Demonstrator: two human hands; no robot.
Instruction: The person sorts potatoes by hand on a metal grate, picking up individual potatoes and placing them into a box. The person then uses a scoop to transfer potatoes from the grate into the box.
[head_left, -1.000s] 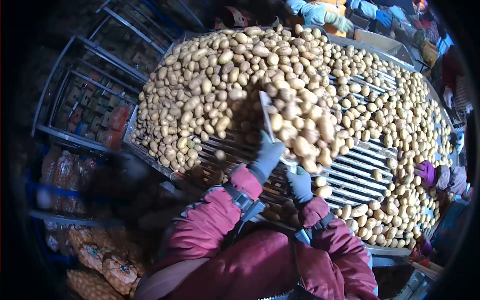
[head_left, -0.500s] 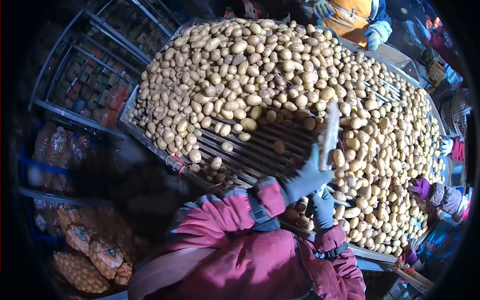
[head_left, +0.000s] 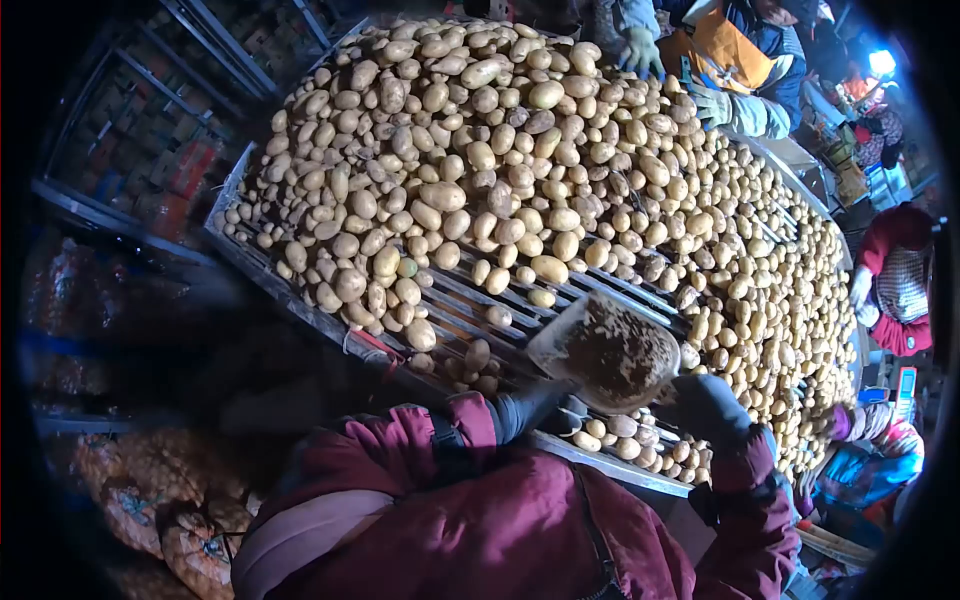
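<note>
A pale, shallow scoop (head_left: 612, 352) with dark dirt stuck over its inner face is held above the slatted table, its open face turned up toward me. My gloved left hand (head_left: 538, 406) grips its near left edge, the fingers partly hidden. At the near right edge, my gloved right hand (head_left: 708, 404) is closed on the scoop, in shadow. Loose potatoes (head_left: 440, 195) are heaped beyond it and to the right. Several more potatoes (head_left: 640, 440) lie between the scoop and the table's near rail.
Dark metal slats (head_left: 455, 300) show between the potatoes. A co-worker's gloved hands (head_left: 712, 106) reach onto the far side of the heap. Other people stand along the right side. Net sacks (head_left: 190, 550) lie at lower left, below metal racks (head_left: 170, 80).
The scoop has turned from edge-on to face up and come lower and nearer. My hands have moved apart to its two sides. The far co-worker's hands have come onto the potatoes.
</note>
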